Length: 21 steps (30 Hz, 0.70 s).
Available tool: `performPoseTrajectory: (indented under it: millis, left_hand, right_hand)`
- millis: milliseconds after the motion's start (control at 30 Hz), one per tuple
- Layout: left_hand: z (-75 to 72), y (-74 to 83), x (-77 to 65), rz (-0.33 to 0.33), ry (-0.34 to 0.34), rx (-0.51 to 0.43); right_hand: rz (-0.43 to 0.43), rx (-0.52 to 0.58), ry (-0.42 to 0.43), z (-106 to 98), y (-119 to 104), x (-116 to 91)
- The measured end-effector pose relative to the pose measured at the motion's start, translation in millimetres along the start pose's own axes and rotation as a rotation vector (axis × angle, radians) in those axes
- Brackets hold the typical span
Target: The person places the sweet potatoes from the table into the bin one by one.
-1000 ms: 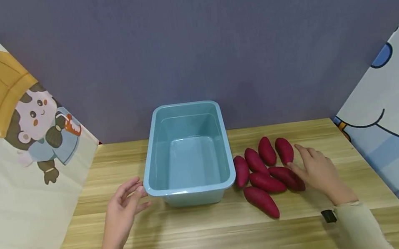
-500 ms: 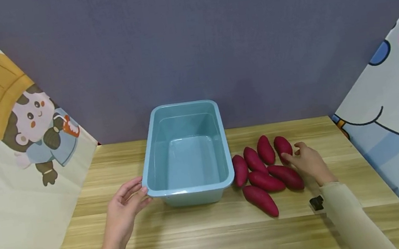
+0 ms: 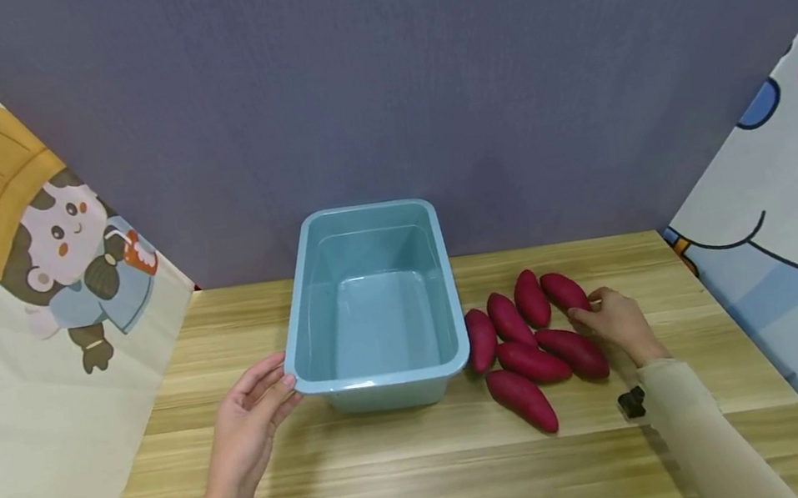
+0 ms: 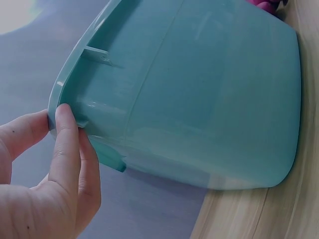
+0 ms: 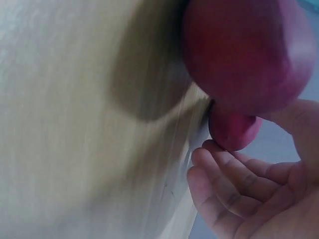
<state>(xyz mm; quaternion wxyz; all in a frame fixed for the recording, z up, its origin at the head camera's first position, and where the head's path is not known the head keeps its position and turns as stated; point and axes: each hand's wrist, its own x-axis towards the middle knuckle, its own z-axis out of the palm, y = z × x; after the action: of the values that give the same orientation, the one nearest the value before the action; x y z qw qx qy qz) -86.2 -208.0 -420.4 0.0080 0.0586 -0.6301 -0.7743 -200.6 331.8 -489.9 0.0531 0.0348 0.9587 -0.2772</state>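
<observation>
A light blue plastic basin (image 3: pixel 386 379) stands against the back wall. My left hand (image 3: pixel 242 438) pinches its near left corner, and in the left wrist view the basin's rim lies between the thumb and index fingertip (image 4: pixel 65 113). My right hand (image 3: pixel 623 325) is at the near end of the farthest-right sweet potato (image 3: pixel 563 291), its thumb on one side and fingers on the other. In the right wrist view that sweet potato (image 5: pixel 233 132) shows between thumb and fingers, while a nearer sweet potato (image 5: pixel 249 55) partly covers the thumb. The held one lies tilted on the table.
Several other purple-red sweet potatoes (image 3: pixel 533 363) lie in a cluster to the right of the basin. The wooden table (image 3: pixel 431 489) meets a grey-blue back wall (image 3: pixel 379 100). Cartoon-printed panels (image 3: pixel 79 266) flank it on both sides.
My right hand has moved in from the right and closed its fingers at the far-right sweet potato, which has turned to point rightward and nearer. My left hand has settled on the basin's rim.
</observation>
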Motion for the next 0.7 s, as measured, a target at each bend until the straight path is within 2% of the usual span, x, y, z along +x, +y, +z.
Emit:
performPoseTrajectory:
  millis: [400,567,700]
  left_hand:
    - [-1.1,-1.8,0.4,0.008,-0.014,-0.038]
    - [-0.9,-1.8,0.7,0.010,-0.010,-0.041]
    - [-0.8,-1.5,0.4,0.006,-0.003,-0.042]
  right_hand:
    - [-0.030,0.069,0.123,-1,2,-7]
    - [-0.096,0.072,0.180,-11,-10,-9]
    - [-0.151,0.064,0.194,-23,-28,-10]
